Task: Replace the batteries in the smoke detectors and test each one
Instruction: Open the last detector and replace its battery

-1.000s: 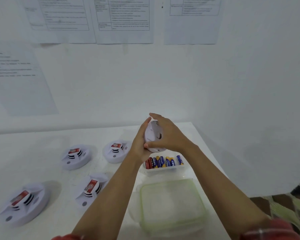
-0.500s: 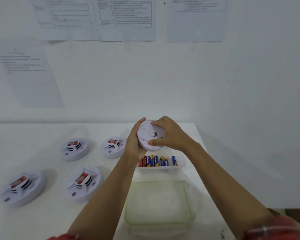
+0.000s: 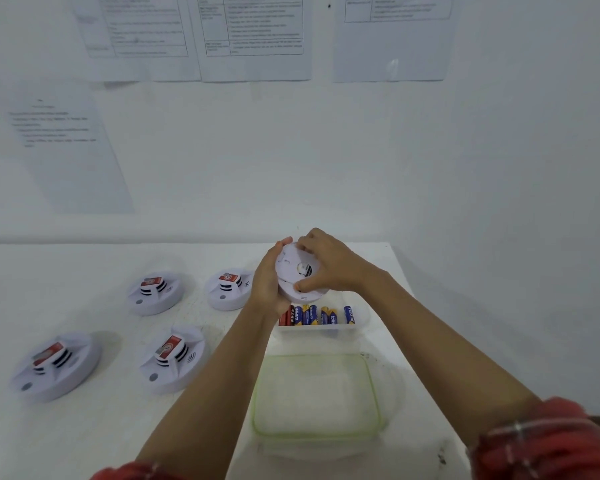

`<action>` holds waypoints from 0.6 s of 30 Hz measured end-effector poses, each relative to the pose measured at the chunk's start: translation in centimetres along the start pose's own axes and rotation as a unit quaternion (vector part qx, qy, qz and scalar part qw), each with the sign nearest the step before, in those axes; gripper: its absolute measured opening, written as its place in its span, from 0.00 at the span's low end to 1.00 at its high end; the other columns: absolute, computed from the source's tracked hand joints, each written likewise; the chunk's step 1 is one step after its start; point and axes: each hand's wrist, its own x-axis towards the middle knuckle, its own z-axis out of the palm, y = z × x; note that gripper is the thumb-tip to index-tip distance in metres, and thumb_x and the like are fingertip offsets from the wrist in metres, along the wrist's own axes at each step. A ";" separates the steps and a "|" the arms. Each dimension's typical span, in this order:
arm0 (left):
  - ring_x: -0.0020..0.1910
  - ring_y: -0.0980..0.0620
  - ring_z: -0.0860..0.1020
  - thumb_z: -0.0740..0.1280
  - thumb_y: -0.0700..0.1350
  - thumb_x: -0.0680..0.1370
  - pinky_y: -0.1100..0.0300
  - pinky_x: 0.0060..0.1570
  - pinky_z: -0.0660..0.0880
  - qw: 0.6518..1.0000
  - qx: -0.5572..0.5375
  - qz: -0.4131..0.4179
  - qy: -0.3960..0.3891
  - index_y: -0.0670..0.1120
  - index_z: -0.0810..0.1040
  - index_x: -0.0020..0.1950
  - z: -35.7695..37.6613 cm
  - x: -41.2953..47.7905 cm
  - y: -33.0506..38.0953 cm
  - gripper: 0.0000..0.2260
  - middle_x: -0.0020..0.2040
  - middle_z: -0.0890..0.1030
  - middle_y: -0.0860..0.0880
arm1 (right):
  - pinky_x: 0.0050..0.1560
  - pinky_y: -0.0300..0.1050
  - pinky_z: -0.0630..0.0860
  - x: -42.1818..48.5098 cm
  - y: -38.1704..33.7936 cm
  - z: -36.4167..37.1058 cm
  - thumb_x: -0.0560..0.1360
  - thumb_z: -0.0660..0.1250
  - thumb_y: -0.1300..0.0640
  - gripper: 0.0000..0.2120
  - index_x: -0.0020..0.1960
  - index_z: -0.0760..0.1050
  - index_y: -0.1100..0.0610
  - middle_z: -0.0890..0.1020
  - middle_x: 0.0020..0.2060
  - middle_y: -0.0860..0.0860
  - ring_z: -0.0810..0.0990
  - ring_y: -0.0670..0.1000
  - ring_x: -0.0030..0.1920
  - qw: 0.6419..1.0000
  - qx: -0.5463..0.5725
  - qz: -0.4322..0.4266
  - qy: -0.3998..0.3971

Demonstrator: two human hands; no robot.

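Smoke detectors point(image 3: 172, 358): four, lying apart on the white surface point(image 3: 84, 438) at left, domes and red labels up, no hand on them. Nearest one just beside the left forearm, so mind the elbow.

Next right: left hand point(image 3: 265, 289), cupping the rim of the held detector point(image 3: 293, 271). Fingers point(image 3: 284, 242) curled over the far edge, palm against the side. Raised off the surface, tilted, flat back toward the camera, directly above the tray point(image 3: 312, 329) of batteries point(image 3: 314, 315).

Further right: right hand point(image 3: 336, 268), clamped across the back. Fingers curled over the top edge, thumb pressing low on the back face. Looks like a twist of the back plate; opening or closing, cannot tell from here.

To do it well:
- Keep the left hand as fixed anchor and turn with the right only.
- Spread pressure evenly round the rim, with no prying at one spot. Thin plastic tabs probably, easy to snap.
- Stay low over the surface in case of a slip.
- Leave the small dark opening at the centre of the back uncovered. Blurred, purpose unclear.

Below the hands, nearest the body: clear container point(image 3: 316, 393) with green-edged lid, closed. Contents not discernible.
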 end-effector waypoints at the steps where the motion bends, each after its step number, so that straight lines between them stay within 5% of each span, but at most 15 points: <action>1: 0.35 0.50 0.83 0.57 0.47 0.81 0.58 0.37 0.80 1.000 0.005 -0.003 0.000 0.49 0.76 0.47 0.0 0.0 0.1 0.10 0.37 0.84 0.47 | 0.38 0.34 0.64 0.1 0.0 0.0 0.64 0.75 0.55 0.24 0.56 0.71 0.60 0.68 0.48 0.51 0.68 0.50 0.47 1.000 0.003 -0.005 -0.005; 9: 0.39 0.49 0.80 0.58 0.48 0.80 0.56 0.41 0.77 0.999 0.036 -0.013 0.018 0.49 0.77 0.45 0.2 -0.1 0.7 0.09 0.35 0.84 0.48 | 0.48 0.38 0.66 -0.5 0.2 -0.5 0.64 0.76 0.52 0.36 0.67 0.67 0.57 0.68 0.53 0.49 0.66 0.47 0.53 0.999 -0.012 -0.023 -0.030; 18: 0.41 0.49 0.81 0.57 0.48 0.81 0.58 0.41 0.79 0.999 0.031 -0.024 0.004 0.48 0.77 0.46 0.2 -0.9 -0.8 0.10 0.40 0.83 0.47 | 0.51 0.41 0.70 -2.4 -0.1 -0.7 0.62 0.77 0.55 0.33 0.62 0.66 0.59 0.69 0.55 0.51 0.69 0.50 0.55 1.000 -0.015 -0.007 -0.026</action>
